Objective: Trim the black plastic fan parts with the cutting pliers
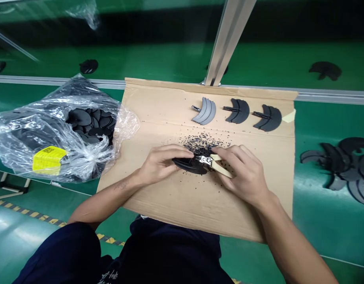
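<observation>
Pinched between the fingers and thumb of my left hand (160, 163) is a dark, rounded plastic part (192, 166), held tilted just above the cardboard. My right hand (244, 171) grips a pair of cream-handled cutting pliers (220, 167). The metal jaws of the pliers meet the part's upper right side; whether they are closed on it I cannot tell. Beneath and behind the part lies a heap of small black plastic scraps (202, 144), scattered over the cardboard sheet (170, 205).
Three curved black parts with stems, including a shiny one (205, 111), lie in a row at the back. A clear plastic bag (19, 130) of black discs stands left. More curved black parts (344, 165) are piled right. A metal post (229, 39) rises behind the cardboard.
</observation>
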Available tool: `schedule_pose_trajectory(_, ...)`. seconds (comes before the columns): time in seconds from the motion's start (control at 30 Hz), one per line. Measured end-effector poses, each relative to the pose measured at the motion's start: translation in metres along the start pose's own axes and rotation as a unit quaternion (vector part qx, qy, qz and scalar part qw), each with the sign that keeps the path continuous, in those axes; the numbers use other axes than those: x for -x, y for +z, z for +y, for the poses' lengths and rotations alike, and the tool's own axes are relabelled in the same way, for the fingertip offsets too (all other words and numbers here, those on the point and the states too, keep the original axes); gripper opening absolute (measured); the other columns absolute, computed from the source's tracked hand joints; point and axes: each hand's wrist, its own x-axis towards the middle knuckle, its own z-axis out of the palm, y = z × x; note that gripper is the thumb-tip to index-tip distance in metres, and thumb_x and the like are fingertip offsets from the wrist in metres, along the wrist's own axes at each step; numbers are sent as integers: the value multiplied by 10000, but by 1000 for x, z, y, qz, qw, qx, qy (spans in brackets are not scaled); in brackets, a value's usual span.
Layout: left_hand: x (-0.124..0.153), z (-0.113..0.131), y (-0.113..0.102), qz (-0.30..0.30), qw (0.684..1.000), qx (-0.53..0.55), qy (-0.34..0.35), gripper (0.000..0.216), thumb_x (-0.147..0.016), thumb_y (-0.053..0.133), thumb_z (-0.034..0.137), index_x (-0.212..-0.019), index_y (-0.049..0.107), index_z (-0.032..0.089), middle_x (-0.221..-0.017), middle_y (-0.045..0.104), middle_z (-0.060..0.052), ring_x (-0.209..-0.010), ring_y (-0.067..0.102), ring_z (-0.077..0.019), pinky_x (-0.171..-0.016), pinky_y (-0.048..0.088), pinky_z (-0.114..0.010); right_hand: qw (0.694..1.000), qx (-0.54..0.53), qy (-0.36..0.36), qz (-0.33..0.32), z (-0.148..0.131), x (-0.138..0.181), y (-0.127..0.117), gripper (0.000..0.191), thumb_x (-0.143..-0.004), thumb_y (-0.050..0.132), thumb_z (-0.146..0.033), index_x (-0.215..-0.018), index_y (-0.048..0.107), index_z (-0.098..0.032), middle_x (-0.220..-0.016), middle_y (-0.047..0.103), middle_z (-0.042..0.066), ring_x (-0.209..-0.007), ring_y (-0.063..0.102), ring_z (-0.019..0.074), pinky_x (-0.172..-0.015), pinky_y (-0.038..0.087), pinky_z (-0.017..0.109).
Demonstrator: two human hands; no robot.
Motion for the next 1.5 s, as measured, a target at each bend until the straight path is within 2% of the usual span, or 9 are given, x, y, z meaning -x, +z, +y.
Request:
schedule_pose_trajectory(0.43,3,0,2,-10,1000,-5,24,218,-923,698,188,-1133,758,182,-1043,796,-106,-979,755,-158,-874,635,-274,999,-14,-40,0,-5,-2,0,252,-990,562,-225,-1237,614,-217,-875,674,74,-724,579,202,-656,456,349)
schedule_pose_trajectory(0.8,6,2,4,4,998,-1,58,234,-893,729,154,-1123,758,188,-993,805,-94,-920,766,-150,-824,638,-250,984,159,-75,38,-13,4,1,161,-985,607,-221,-1117,690,-181,-706,649,25,-620,533,153,-589,375,307)
schedule_pose_trajectory(0.9,7,2,4,-2,998,4,57,220,-905,719,175,-1122,755,190,-1000,802,-96,-929,763,-152,-824,635,-250,990,117,-64,35,-14,6,5,134,-973,612,-188,-1065,706,-169,-696,655,22,-606,552,145,-571,397,290)
schedule_pose_trajectory(1.0,7,3,4,-20,999,4,49,196,-916,710,206,-1108,745,188,-991,794,-87,-926,754,-153,-825,626,-256,1000,-17,-17,14,-14,5,8,143,-986,569,-175,-1048,699,-174,-752,682,35,-628,600,143,-584,443,275)
schedule_pose_trajectory(1.1,6,8,2,-39,999,-10,-7,194,-933,691,269,-1096,712,167,-982,777,-80,-893,741,-151,-800,609,-251,992,-123,31,11,-11,0,0,119,-988,581,-224,-1056,670,-184,-841,704,54,-693,650,162,-622,491,278)
schedule_pose_trajectory(1.23,-7,13,-21,-23,994,-28,-105,329,-1020,530,411,-1194,640,154,-1053,754,-88,-926,724,-159,-806,585,-249,997,-11,79,-8,6,4,-27,308,-992,583,-440,-1177,628,-199,-910,702,88,-786,669,245,-692,515,363)
schedule_pose_trajectory(1.37,-53,-1,-72,-53,982,-158,-86,524,-1084,243,464,-1245,634,155,-1165,716,-110,-1115,664,-208,-987,535,-325,981,177,64,-46,34,28,-40,428,-1032,425,-528,-1178,636,-184,-929,702,145,-847,644,324,-691,469,422)
schedule_pose_trajectory(1.43,-88,-19,-98,-55,950,-300,-63,509,-1075,268,461,-1288,616,156,-1201,686,-124,-1171,611,-250,-1061,485,-396,973,221,58,-26,43,40,-39,455,-1046,366,-509,-1163,644,-167,-962,690,166,-890,632,338,-734,473,446)
schedule_pose_trajectory(1.5,-123,-43,-115,-54,894,-437,-78,486,-1056,323,431,-1334,587,131,-1243,648,-165,-1186,576,-303,-1087,447,-475,969,239,54,-15,46,48,-36,460,-1045,362,-492,-1169,644,-149,-1026,673,183,-973,621,348,-805,481,466)
